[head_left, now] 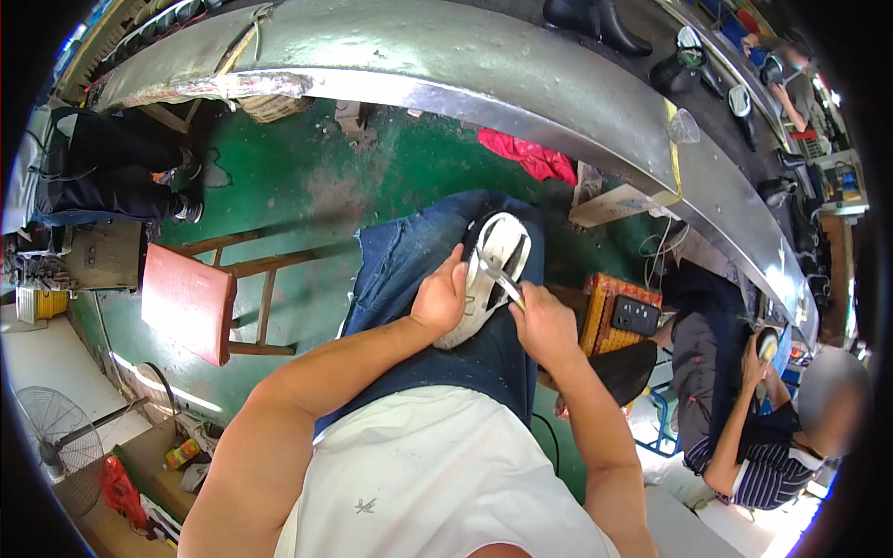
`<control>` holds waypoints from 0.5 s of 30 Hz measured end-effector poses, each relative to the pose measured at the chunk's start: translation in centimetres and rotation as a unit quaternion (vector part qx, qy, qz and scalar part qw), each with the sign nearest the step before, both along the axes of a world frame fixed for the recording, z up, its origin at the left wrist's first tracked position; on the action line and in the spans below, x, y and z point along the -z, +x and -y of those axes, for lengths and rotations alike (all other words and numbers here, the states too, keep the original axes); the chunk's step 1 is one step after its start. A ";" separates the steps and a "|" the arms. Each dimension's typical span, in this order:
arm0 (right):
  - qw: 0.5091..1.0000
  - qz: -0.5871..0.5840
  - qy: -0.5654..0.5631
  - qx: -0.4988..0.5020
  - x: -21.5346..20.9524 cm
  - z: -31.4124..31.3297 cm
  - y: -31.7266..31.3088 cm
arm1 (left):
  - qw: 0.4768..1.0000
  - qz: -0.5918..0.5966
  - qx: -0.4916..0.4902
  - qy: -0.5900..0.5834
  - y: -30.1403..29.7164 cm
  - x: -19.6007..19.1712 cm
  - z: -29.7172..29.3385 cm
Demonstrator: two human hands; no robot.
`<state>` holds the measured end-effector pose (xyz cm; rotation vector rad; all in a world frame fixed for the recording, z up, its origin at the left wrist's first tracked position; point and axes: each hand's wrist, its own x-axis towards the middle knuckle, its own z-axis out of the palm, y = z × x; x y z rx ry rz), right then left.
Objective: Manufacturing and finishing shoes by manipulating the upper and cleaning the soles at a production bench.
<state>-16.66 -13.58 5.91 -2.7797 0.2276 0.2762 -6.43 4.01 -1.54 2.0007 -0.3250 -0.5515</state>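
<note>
Hands met over a white-soled shoe (488, 274) lying sole-up on the person's lap. The left hand (439, 298) gripped its left edge; the right hand (542, 323), just beside, clasped a thin metal tool (500, 282) against the sole. Farther left stood a red stool (191, 299).

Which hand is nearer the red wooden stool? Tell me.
Left. The left hand grips the shoe sole on the lap, on the side toward the stool; the right hand holds a metal tool farther away.

Shoe workshop: conveyor line (521, 88), boots (595, 20)
</note>
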 end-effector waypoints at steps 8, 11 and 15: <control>0.923 -0.179 0.333 0.075 3.0 5.7 -1.2 | 0.958 0.152 0.230 0.075 0.3 -1.4 -1.0; 0.855 -0.308 0.403 0.109 -0.9 7.6 0.6 | 0.949 0.111 0.258 0.140 1.7 -2.0 -1.2; 0.946 0.018 0.311 0.086 -1.3 4.1 2.6 | 0.929 0.069 0.304 0.199 2.3 -4.2 0.1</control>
